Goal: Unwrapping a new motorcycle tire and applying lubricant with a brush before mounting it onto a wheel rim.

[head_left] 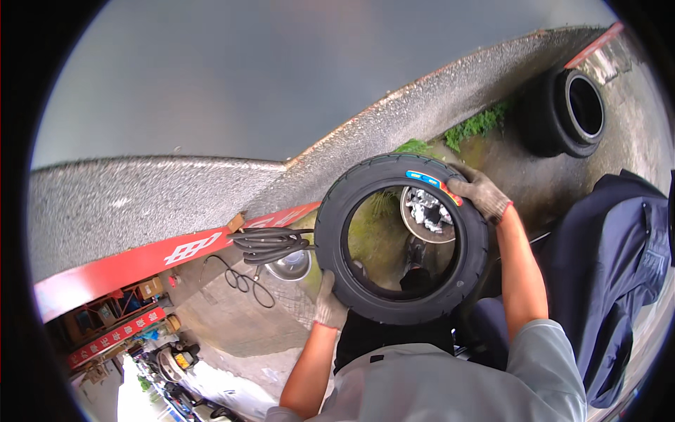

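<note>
Up in front of me I hold a black scooter-sized tyre (336,232) with a blue and red sticker on its upper sidewall. My left hand (329,304), in a grey-brown work glove, grips the tyre's lower left edge. At its upper right, next to the sticker, my gloved right hand (484,193) is closed round the rim. Both hands' far fingers are hidden behind the rubber. Through the tyre's opening I see a round basin (422,231) with crumpled silvery and white scraps in it, and my shoe (415,252) on the mossy ground.
A coiled black hose (264,245) hangs left of the tyre, over a metal bowl (292,266). Larger tyres (568,112) stand by the wall at the far right. Dark blue cloth (605,260) drapes close to my right arm. Red-edged shelves (105,323) and a motorbike (176,366) are at lower left.
</note>
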